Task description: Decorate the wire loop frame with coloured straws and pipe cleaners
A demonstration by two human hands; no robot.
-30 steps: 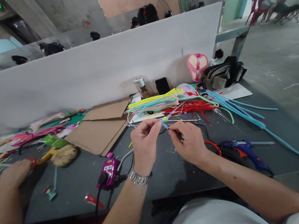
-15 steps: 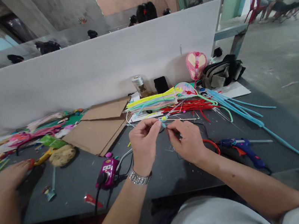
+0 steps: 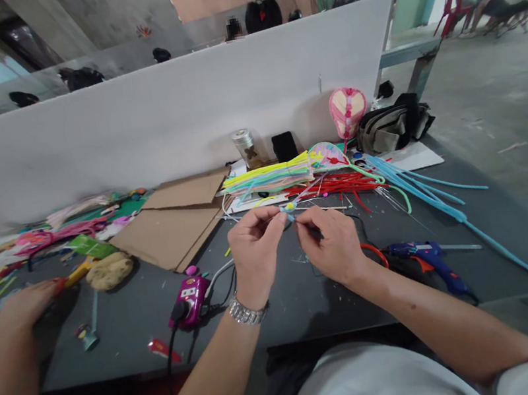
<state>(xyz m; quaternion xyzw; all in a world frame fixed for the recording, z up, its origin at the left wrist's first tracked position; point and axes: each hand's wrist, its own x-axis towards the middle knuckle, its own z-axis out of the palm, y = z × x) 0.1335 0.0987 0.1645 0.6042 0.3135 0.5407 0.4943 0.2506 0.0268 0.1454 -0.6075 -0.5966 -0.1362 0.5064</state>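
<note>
Between my two hands is a small light-blue and yellow pipe-cleaner piece (image 3: 290,207), held above the dark table. My left hand (image 3: 256,245), with a metal watch at the wrist, pinches its left side between thumb and forefinger. From the right, my right hand (image 3: 330,240) closes its fingertips on the lower blue end. My fingers cover part of the piece. Just behind lie a bundle of yellow and pastel pipe cleaners (image 3: 268,175) and a heap of red pipe cleaners (image 3: 329,185).
A blue glue gun (image 3: 429,258) lies right of my right arm, near long blue pipe cleaners (image 3: 423,189). At left are a purple power socket (image 3: 189,301), cardboard (image 3: 174,232) and a co-worker's hand (image 3: 30,304). A white partition (image 3: 156,121) stands behind a lidded jar (image 3: 247,149).
The yellow part of the piece has turned slightly between my fingers and shows more. Both hands stay nearly in place, still pinching it. The camera view has shifted a little.
</note>
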